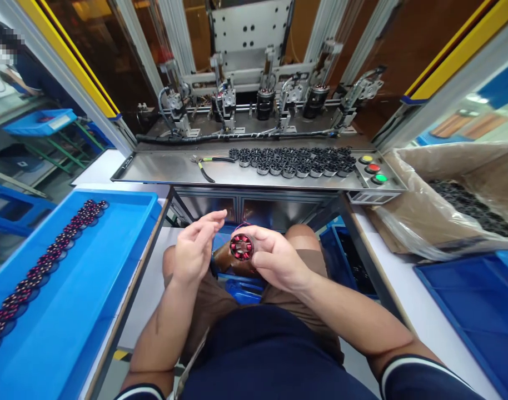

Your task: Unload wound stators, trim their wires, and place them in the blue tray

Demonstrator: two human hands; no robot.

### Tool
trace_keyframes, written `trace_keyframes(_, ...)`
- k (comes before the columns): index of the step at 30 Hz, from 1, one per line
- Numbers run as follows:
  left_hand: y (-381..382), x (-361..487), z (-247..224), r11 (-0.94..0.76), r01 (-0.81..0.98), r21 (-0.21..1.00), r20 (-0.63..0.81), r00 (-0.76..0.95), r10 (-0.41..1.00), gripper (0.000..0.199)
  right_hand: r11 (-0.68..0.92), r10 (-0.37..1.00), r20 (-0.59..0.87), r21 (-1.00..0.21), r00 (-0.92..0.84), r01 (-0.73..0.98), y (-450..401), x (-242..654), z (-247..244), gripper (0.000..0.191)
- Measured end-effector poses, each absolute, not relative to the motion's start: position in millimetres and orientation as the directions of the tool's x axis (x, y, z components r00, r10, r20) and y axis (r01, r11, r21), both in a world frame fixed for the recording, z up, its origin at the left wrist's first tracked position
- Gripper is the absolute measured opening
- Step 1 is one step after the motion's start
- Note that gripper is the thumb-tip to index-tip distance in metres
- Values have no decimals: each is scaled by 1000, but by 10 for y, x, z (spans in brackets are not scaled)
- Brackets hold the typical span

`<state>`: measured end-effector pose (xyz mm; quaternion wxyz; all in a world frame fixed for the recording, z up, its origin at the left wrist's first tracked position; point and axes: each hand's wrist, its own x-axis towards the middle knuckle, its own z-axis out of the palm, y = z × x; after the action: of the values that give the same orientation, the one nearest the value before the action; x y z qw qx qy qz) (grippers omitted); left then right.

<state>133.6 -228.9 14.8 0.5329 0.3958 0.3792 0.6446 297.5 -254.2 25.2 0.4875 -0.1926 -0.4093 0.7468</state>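
In my right hand is a round motor stator, a dark ring wound with red wire, gripped at its right side between thumb and fingers. Its wound face is turned up toward me. A thin wire end seems to stick out above it. My left hand is raised just to the left, apart from the stator, with thumb and fingertips drawn together. Whether a fine wire is between those fingertips is too small to tell. Both hands are above my lap, in front of the machine's metal ledge.
Several black stator cores stand in rows on the metal ledge, beside cutting pliers. Push buttons are at its right end. A blue tray at left holds wound stators. At right is a plastic-lined carton.
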Motion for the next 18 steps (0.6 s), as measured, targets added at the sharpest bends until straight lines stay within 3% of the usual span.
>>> trace_keyframes(3, -2191, 1332, -5, 28, -378, 926, -96, -162, 982, 36, 302, 892, 391, -888, -228, -346, -2507, 3076, 262, 39)
trace_keyframes(5, -2252, 1315, -16, 24, -342, 940, -70, -124, 990, 39, 624, 767, 625, -779, -146, -61, -2484, 3139, 283, 35)
trace_keyframes(7, -2389, 1302, 61, -27, -288, 957, 28, -1, 1000, 47, 791, 611, 774, -593, -165, 150, -2467, 3184, 304, 38)
trace_keyframes(9, -2530, 1309, 186, -88, -252, 964, 127, 143, 982, 58, 854, 511, 832, -464, -217, 236, -2458, 3203, 317, 41)
trace_keyframes(11, -2611, 1340, 293, -124, -256, 959, 176, 193, 965, 60, 871, 473, 847, -410, -241, 271, -2457, 3205, 320, 40)
trace_keyframes(18, -2605, 1389, 322, -193, -211, 958, 227, 150, 962, 43, 861, 509, 811, -473, -289, 189, -2456, 3261, 360, 37)
